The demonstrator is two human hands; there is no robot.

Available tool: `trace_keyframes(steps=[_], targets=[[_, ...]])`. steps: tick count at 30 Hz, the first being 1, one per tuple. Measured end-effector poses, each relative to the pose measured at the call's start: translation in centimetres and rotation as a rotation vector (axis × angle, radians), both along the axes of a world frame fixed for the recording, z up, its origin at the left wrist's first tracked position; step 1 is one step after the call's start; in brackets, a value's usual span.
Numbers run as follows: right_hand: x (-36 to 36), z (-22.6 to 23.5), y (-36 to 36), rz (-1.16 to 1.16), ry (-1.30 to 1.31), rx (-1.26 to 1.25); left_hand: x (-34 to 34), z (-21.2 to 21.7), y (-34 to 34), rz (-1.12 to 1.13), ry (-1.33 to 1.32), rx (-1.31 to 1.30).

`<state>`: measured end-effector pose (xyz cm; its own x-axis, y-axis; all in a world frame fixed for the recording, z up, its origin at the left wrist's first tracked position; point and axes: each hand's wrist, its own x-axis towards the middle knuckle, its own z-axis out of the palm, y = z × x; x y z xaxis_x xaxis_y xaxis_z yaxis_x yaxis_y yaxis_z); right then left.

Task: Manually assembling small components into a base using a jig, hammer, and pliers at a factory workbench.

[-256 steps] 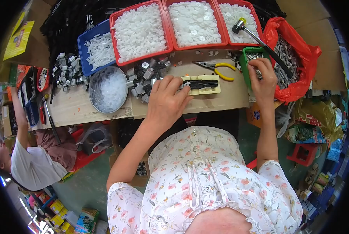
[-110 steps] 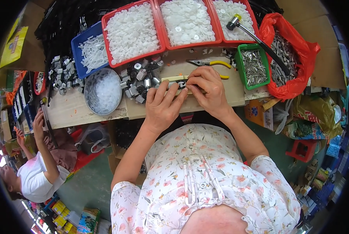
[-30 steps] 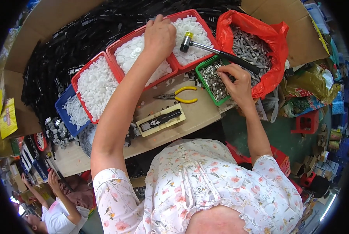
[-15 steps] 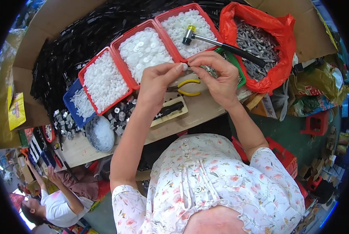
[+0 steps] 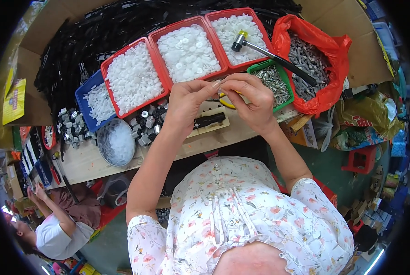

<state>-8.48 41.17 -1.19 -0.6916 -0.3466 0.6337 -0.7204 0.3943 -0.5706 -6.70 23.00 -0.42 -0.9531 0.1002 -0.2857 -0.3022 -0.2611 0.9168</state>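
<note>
While both hands meet, left hand (image 5: 186, 103), right hand (image 5: 251, 98), fingers (image 5: 216, 85) pinching something tiny

Flat yellow printed packet (image 5: 14, 101) on cardboard, far left of bench. Crumpled yellow-green foil bags (image 5: 369, 120) heaped right, beside red plastic bag (image 5: 316, 59).

**A:** Up at twelve o'clock, three red trays (image 5: 166, 87) packed with white plastic pieces, a black-headed hammer (image 5: 273, 55) lying across the one furthest right.

**B:** At two o'clock, a red bag (image 5: 333, 50) full of grey metal parts. Just left of it, a green tray (image 5: 285, 94) of small metal bits.

**A:** Ten o'clock: a blue tray (image 5: 83, 94) of white strips, with a round metal bowl (image 5: 116, 143) below it.

**B:** At eight o'clock, another person in a white top (image 5: 53, 236) sits on the floor.
</note>
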Motion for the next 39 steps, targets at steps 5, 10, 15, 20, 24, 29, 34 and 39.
trace_keyframes(steps=[5, 10, 15, 20, 24, 29, 34, 39], targets=[[0.4, 0.0, 0.3, 0.054, -0.205, -0.143, 0.6, -0.6, -0.8, 0.008, -0.072, -0.006], [0.9, -0.6, 0.8, 0.107, 0.11, 0.068, 1.7, -0.9, -0.3, 0.005, -0.096, -0.006], [1.7, -1.4, 0.7, 0.109, -0.113, -0.083, 3.8, -0.8, 0.9, 0.084, -0.041, -0.025], [2.6, -1.3, 0.4, 0.15, -0.35, -0.193, 5.4, -2.1, 1.2, 0.225, 0.386, -0.305], [3.2, -1.7, -0.2, 0.239, -0.453, -0.239, 6.0, -2.8, 0.3, 0.216, 0.439, -0.31], [3.9, -1.8, -1.0, 0.252, -0.497, -0.212, 6.7, -3.4, -0.9, 0.165, 0.53, -0.437], [4.1, -2.5, -1.7, 0.242, -0.492, -0.144, 7.2, -4.0, -1.9, 0.198, 0.575, -0.563], [3.6, -4.1, -1.7, 0.211, -0.34, 0.043, 8.2, -4.0, -3.1, 0.234, 0.681, -0.902]])
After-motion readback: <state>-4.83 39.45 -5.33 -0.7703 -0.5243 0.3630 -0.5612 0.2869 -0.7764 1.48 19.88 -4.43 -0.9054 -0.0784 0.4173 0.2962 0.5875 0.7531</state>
